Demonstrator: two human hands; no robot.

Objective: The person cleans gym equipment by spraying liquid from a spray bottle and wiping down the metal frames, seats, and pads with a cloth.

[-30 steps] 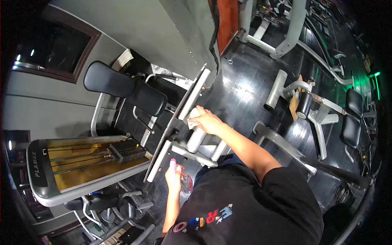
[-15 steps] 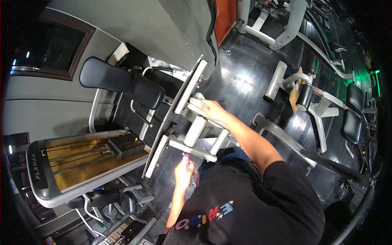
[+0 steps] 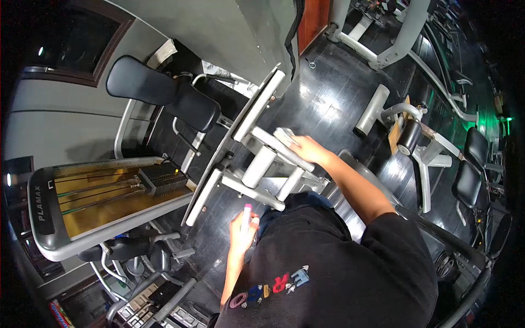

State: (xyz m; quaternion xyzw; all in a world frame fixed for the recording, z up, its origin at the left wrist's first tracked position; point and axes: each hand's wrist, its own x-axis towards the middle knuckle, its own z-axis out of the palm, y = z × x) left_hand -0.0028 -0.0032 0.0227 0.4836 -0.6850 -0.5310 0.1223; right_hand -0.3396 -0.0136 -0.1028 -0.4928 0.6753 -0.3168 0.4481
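My left hand [image 3: 243, 232] is wrapped round a spray bottle [image 3: 247, 211] with a pink top, low in front of my body; its lower part is mostly hidden. My right hand [image 3: 306, 148] grips a white cloth [image 3: 284, 136] against the far side of a silver metal frame [image 3: 281, 147]. A thick silver tube [image 3: 259, 167] and a lower frame bar [image 3: 252, 194] lie between the two hands. Beyond them, a long flat plate with silver bars [image 3: 260, 106] runs diagonally.
A black padded seat [image 3: 196, 108] and a weight-stack machine [image 3: 117, 199] stand at the left. Another machine with a silver roller [image 3: 372, 109] and black pads [image 3: 468, 185] is at the right. Dark floor [image 3: 322, 104] shows between.
My right hand has moved with the cloth from the upper bar by the plate, along the frame toward the right. My left hand has stayed low, still holding the bottle. The view has shifted slightly.
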